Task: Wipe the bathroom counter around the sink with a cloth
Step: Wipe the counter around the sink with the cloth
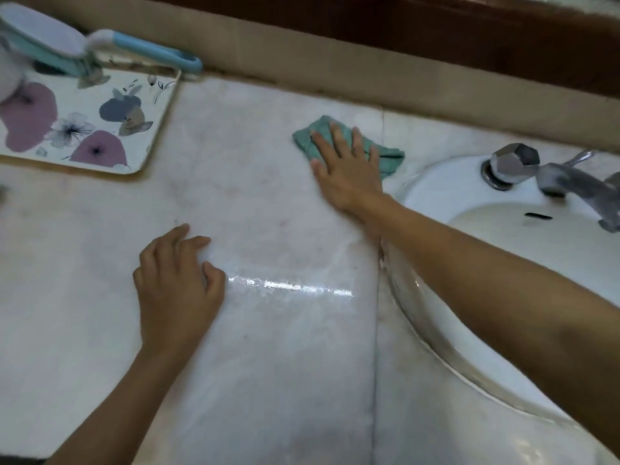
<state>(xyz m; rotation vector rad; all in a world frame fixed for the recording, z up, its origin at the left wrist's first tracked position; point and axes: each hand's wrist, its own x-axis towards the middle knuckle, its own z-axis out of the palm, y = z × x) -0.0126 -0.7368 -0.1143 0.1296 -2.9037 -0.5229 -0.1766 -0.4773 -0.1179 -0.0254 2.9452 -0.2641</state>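
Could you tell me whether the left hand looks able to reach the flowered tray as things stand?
Probably yes: the left hand rests on the white marble counter, and only bare counter lies between it and the rectangular flowered tray.

This is a home bathroom. A white sink (503, 250) with a metal tap (570, 182) sits in a marble counter (268, 364). A floral tray (84, 129) lies nearby.
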